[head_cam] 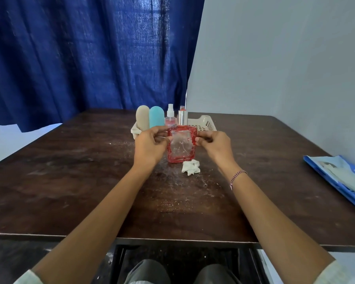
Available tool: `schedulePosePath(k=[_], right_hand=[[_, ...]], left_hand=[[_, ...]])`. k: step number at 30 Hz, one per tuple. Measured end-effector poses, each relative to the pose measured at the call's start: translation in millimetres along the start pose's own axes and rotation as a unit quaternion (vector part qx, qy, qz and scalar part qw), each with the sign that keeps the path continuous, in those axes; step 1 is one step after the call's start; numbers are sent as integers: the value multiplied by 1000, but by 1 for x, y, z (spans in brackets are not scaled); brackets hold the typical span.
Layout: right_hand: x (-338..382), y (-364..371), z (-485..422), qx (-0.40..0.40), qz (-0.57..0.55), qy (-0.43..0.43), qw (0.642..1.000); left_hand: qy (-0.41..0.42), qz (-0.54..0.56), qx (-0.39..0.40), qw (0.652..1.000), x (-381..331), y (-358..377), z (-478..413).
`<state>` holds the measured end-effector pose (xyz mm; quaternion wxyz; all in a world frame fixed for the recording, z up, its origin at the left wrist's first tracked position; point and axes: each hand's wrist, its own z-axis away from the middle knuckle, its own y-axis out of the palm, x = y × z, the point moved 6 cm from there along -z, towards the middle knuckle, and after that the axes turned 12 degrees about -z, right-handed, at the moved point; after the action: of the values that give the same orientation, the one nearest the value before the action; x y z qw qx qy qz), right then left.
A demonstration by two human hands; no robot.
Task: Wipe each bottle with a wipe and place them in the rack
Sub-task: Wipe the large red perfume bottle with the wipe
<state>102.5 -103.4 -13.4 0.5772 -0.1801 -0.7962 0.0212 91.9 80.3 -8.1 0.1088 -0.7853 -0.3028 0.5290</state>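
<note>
Grip: left hand (150, 146) & right hand (215, 144) each pinch 1 side of the red bottle (181, 149), held upright in front of the rack (205, 123) at mid worktop (70, 181). Crumpled wipe (191, 167) lies just beside the bottle's base; rack holds a beige bottle (142, 119), teal bottle (156, 119) & spray bottle (170, 117).

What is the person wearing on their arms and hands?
Forearms are bare; a pale left sleeve and right sleeve end near the elbows. A braided pink-and-purple thread bracelet circles the right wrist. The left hand and right hand wear no gloves.
</note>
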Motion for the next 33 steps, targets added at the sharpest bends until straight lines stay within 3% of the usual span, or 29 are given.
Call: schedulePosePath(k=[5, 10, 12, 16, 19, 22, 26, 28, 33], right_hand=[[5, -2, 4, -3, 77, -50, 996], [24, -10, 24, -18, 158, -143, 977], [25, -10, 31, 3, 150, -151, 977], [23, -10, 32, 7, 108, -139, 984], [20, -7, 30, 27, 100, -132, 986], [18, -5, 31, 71, 112, -128, 983], [11, 13, 37, 216, 163, -98, 958], [8, 16, 38, 248, 185, -92, 947], [2, 16, 37, 256, 233, -81, 934]], left_hand=[[9, 10, 5, 1000, 5, -1, 2], [101, -24, 1, 995, -9, -2, 2], [137, -6, -5, 991, -22, -3, -6], [196, 12, 67, 978, -44, 15, -23], [198, 22, 80, 977, -44, 23, -30], [193, 61, 131, 970, -43, 24, -32], [165, 65, 232, 956, -46, 18, -37], [162, 51, 265, 949, -48, 15, -42], [151, 125, 233, 953, -40, 16, -47]])
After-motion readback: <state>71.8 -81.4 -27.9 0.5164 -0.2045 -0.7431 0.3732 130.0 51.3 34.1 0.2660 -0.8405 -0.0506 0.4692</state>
